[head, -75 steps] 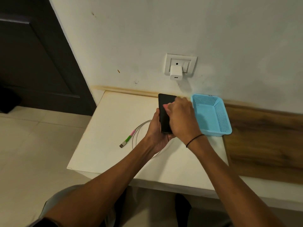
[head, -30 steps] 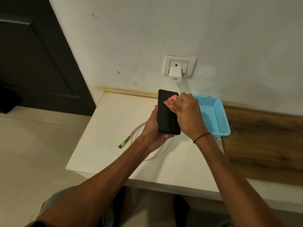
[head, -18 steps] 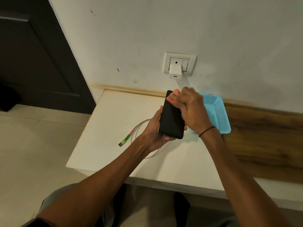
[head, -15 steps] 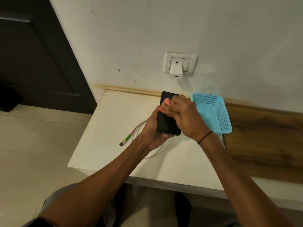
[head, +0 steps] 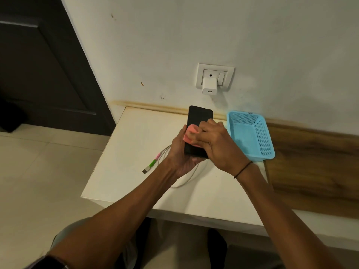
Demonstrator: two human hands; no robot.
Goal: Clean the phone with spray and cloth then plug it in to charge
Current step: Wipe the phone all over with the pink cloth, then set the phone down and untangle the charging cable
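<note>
A black phone (head: 199, 118) is held upright above the white table (head: 126, 171), gripped from below and the left by my left hand (head: 179, 156). My right hand (head: 217, 144) presses a bunched pink cloth (head: 189, 133) against the middle of the phone's dark face. A white charging cable (head: 165, 154) with pink and green wraps lies looped on the table under my hands, its USB plug (head: 145, 170) free at the left. A white charger block (head: 208, 88) sits in the wall socket (head: 214, 77) above. No spray bottle is in view.
A light blue perforated plastic basket (head: 264, 140) stands on the table's right side against the wall. A dark door (head: 48, 65) is at the left, a wooden panel (head: 310, 162) to the right, and tiled floor (head: 38, 181) lies left of the table.
My right hand has rubbed the pink cloth up to the phone's top edge and back down to its middle. My left hand has tilted the phone slightly and kept hold of it.
</note>
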